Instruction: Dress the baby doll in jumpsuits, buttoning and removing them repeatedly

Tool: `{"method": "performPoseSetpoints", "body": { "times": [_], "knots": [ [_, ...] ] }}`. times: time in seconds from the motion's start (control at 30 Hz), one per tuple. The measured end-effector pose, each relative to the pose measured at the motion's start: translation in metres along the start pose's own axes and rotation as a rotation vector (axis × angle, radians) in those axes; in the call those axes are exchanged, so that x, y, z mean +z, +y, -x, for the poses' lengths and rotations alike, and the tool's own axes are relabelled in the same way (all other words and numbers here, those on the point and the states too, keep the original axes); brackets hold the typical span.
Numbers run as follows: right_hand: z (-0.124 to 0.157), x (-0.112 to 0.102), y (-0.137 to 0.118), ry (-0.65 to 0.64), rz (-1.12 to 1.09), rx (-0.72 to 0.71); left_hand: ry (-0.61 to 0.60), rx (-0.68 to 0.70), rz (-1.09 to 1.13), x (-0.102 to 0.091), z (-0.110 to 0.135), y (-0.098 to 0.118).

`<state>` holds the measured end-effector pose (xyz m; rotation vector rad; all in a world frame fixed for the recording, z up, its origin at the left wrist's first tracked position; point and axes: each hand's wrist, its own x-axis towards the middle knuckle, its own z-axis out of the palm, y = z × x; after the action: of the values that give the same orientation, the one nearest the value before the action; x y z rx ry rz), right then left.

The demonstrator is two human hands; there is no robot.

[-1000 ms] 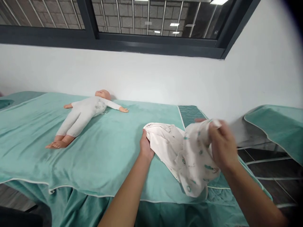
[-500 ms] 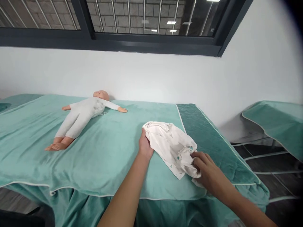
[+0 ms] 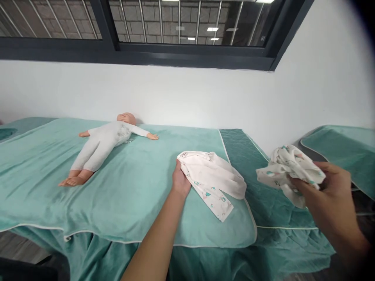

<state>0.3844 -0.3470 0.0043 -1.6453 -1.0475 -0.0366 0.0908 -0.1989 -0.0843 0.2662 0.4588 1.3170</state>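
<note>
Holding bundled cloth [image 3: 288, 168], right hand [image 3: 334, 197] seems raised.

Bare left hand [image 3: 181, 181], right hand [image 3: 334, 193], 2 forearms [image 3: 159, 230].

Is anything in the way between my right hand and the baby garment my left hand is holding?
Just the crumpled printed cloth your right hand holds, on the side toward the white baby garment in your left hand. Beyond it, nothing visible stands between.
</note>
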Motion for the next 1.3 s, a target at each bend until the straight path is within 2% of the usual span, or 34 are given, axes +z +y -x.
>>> {"method": "performPoseSetpoints", "body": {
  "times": [0.07, 0.1, 0.17, 0.23, 0.3, 0.43, 0.53, 0.6, 0.67, 0.7, 0.73, 0.83, 0.9, 0.97, 1.07, 1.17, 1.3],
  "knots": [
    [0.006, 0.011, 0.023, -0.053, 0.221, -0.254, -0.013, -0.002, 0.000, 0.001, 0.000, 0.001],
    [0.011, 0.018, 0.037, -0.148, 0.319, -0.360, -0.016, -0.002, 0.003, 0.002, 0.000, 0.001],
    [0.022, 0.031, 0.064, -0.373, 0.475, -0.460, -0.012, -0.001, 0.007, 0.004, 0.002, 0.002],
    [0.033, 0.041, 0.085, -0.386, 0.572, -0.447, -0.004, 0.004, -0.003, 0.006, 0.006, 0.003],
    [0.040, 0.046, 0.096, -0.380, 0.616, -0.450, 0.001, 0.033, -0.043, 0.009, 0.010, 0.002],
    [0.045, 0.043, 0.086, -0.383, 0.711, -0.420, -0.002, 0.122, -0.264, 0.011, 0.015, 0.003],
    [0.042, 0.041, 0.055, -0.333, 0.675, -0.394, -0.009, 0.082, -0.469, 0.015, 0.015, 0.019],
    [0.037, 0.045, 0.023, -0.370, 0.505, -0.436, -0.038, 0.061, -0.530, 0.025, 0.018, 0.037],
    [0.031, 0.056, -0.018, -0.455, 0.255, -0.448, -0.111, 0.046, -0.595, 0.045, 0.026, 0.059],
    [0.027, 0.063, -0.041, -0.513, 0.146, -0.430, -0.173, 0.037, -0.654, 0.058, 0.032, 0.071],
    [0.022, 0.072, -0.064, -0.566, 0.042, -0.426, -0.297, 0.066, -0.828, 0.073, 0.040, 0.082],
    [0.007, 0.100, -0.130, -0.760, -0.179, -0.498, -0.611, 0.207, -1.247, 0.119, 0.065, 0.115],
    [-0.004, 0.114, -0.166, -0.936, -0.200, -0.496, -0.713, 0.298, -1.452, 0.144, 0.081, 0.136],
    [-0.014, 0.123, -0.193, -1.038, -0.235, -0.476, -0.703, 0.388, -1.620, 0.159, 0.094, 0.156],
    [-0.023, 0.124, -0.221, -1.110, -0.319, -0.488, -0.602, 0.539, -1.766, 0.168, 0.111, 0.183],
    [-0.023, 0.116, -0.238, -1.202, -0.396, -0.466, -0.520, 0.671, -1.828, 0.167, 0.124, 0.200],
    [-0.015, 0.105, -0.251, -1.365, -0.513, -0.319, -0.485, 0.764, -1.854, 0.158, 0.130, 0.206]
  ]
}}
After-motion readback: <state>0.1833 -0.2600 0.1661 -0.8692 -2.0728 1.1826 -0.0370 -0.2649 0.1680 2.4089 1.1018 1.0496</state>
